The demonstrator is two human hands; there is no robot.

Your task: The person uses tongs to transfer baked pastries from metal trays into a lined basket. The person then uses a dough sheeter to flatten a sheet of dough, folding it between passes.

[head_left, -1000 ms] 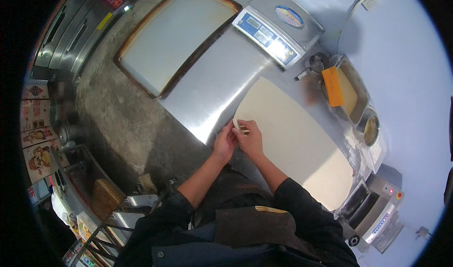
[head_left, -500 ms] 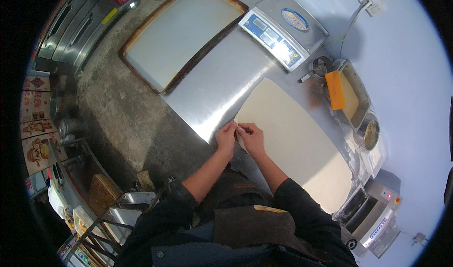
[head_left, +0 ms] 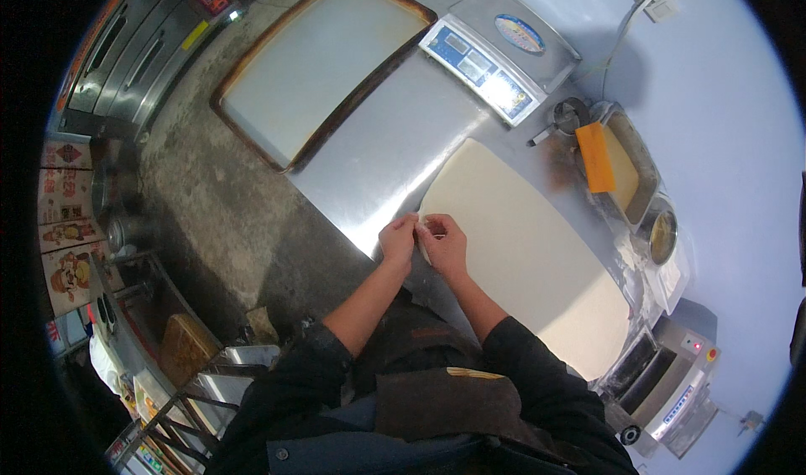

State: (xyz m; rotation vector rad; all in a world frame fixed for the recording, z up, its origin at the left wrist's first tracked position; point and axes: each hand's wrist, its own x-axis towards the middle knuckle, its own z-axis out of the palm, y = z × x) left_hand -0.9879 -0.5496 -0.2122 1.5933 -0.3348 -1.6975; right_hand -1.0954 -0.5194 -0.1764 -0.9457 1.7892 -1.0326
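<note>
A large, flat sheet of pale rolled dough [head_left: 520, 248] lies across the steel table [head_left: 374, 160]. At its near left edge my left hand [head_left: 398, 240] pinches the dough rim between curled fingers. Right beside it, my right hand [head_left: 443, 241] has thumb and fingers closed on the same edge, resting over the sheet. The fingertips of both hands almost meet, and the bit of dough between them is mostly hidden.
A baking tray [head_left: 323, 72] sits at the table's far left end, next to a digital scale [head_left: 495, 51]. Along the wall stand a metal pan with an orange scraper [head_left: 594, 157], a round tin [head_left: 662, 238] and a dough-rolling machine [head_left: 663, 383]. An oven [head_left: 138, 55] is far left.
Both hands stay at the dough's edge and shift very slightly left. The right hand's fingers are a little more curled, with a gap showing between thumb and fingers.
</note>
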